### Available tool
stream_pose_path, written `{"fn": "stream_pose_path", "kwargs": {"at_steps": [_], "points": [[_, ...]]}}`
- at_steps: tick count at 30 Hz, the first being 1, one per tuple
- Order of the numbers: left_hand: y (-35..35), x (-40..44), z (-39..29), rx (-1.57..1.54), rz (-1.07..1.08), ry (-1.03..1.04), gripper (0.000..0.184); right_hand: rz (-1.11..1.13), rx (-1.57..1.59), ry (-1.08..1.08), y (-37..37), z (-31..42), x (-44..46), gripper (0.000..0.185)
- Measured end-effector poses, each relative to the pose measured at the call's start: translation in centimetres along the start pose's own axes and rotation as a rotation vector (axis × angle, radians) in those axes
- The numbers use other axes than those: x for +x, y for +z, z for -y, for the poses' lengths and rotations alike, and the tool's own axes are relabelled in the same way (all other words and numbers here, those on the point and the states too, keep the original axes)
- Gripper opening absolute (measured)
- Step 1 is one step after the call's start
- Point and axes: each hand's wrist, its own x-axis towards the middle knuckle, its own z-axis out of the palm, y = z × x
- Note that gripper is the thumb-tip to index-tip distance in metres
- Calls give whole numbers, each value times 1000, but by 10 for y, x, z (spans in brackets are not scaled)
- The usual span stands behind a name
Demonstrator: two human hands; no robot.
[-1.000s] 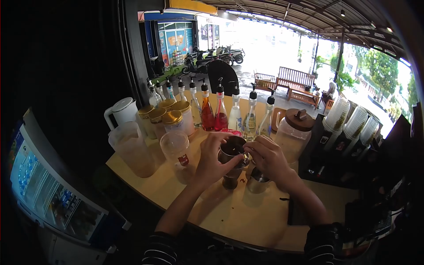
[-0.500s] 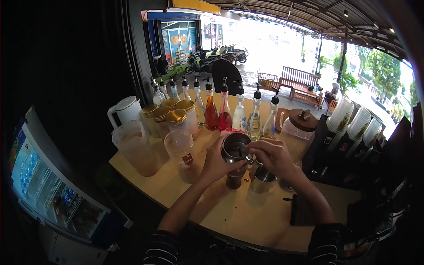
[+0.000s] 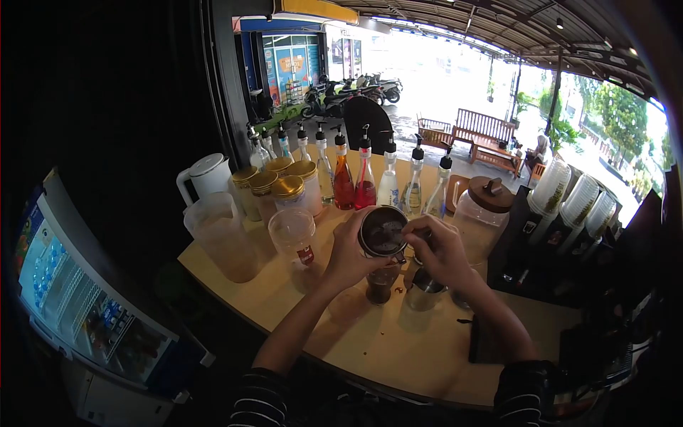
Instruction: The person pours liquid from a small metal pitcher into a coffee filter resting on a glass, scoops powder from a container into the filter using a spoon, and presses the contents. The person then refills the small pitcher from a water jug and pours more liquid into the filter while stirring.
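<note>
My left hand [image 3: 353, 250] is wrapped round a metal cup [image 3: 384, 231], tilted so its dark, shiny contents face me. At the cup's right rim, my right hand [image 3: 439, 245] is closed in a pinch; what its fingers hold is hidden. Below the cup stands a glass with dark liquid [image 3: 379, 288]. Just right of that glass is a metal pitcher [image 3: 425, 292]. An empty clear plastic cup with a red label [image 3: 292, 231] stands left of my left hand.
Pump bottles [image 3: 365, 178] line the back of the table [image 3: 356, 356]. Gold-lidded jars [image 3: 288, 188], a clear jug [image 3: 222, 238] and a white kettle [image 3: 210, 178] stand left. A brown-lidded jar [image 3: 482, 217] and cup stacks [image 3: 576, 206] are right. A person [image 3: 541, 151] sits outside.
The metal cup has tipped toward me, so more of its inside shows. My right hand stays pinched by its rim. The view has shifted slightly.
</note>
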Motion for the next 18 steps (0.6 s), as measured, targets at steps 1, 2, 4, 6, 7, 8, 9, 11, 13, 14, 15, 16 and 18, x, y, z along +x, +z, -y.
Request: {"fn": "stream_pose_path", "kwargs": {"at_steps": [1,2,4,6,7,8,9,11,13,14,15,16,18], "points": [[-1,0,0,23,19,35,81,-47,-11,11,0,-1,0,12],[-2,0,0,23,19,35,81,-47,-11,11,1,-1,0,12],[-5,0,0,80,58,31,82,33,48,20,0,-2,0,11],[-9,1,5,78,91,30,82,49,44,49,-5,0,1,11],[-10,1,6,76,125,28,81,66,41,78,-8,0,1,10],[-12,1,7,75,125,27,81,66,41,79,-10,0,2,10],[-13,2,4,114,155,32,81,74,41,116,-12,-1,3,11],[-15,3,4,153,185,39,82,81,39,151,-15,0,6,11],[-15,5,6,118,191,50,84,155,-95,-19,-17,2,8,13],[-16,5,7,117,194,53,84,151,-97,-19,-19,4,10,13],[-18,5,2,186,194,77,84,140,-58,54,-22,6,12,13],[-19,6,-1,256,192,100,85,130,-18,126,-24,8,14,13],[-17,6,3,224,212,83,84,138,-6,119,-18,4,15,14]]}}
